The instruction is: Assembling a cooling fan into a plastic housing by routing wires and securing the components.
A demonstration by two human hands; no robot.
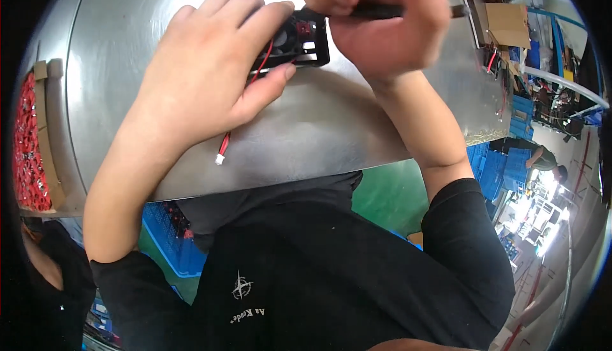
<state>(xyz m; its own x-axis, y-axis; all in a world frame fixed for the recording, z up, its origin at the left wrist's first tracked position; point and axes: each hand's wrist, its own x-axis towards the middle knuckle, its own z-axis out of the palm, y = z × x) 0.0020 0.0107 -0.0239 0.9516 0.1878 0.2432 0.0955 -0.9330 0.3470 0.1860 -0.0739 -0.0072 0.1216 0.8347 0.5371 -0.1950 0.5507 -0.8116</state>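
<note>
My left hand (207,61) is closed around a black plastic housing (322,51) that rests on the metal table. Inside the housing sits a small black fan (285,37), partly covered by my fingers. A thin red and black cable (225,142) runs out under my left palm and ends in a white connector (220,159) on the table. Just right of the housing, my right hand (398,35) is raised and wrapped round a dark rod-shaped tool (380,11). Its tip and exact kind are hidden by the fingers and blur.
The metal table (299,141) has its edge close to my body. A cardboard box (48,153) of red parts stands at the left. Another cardboard box (507,23) and loose parts lie at the right. A blue crate (182,249) is below the table; people are nearby on both sides.
</note>
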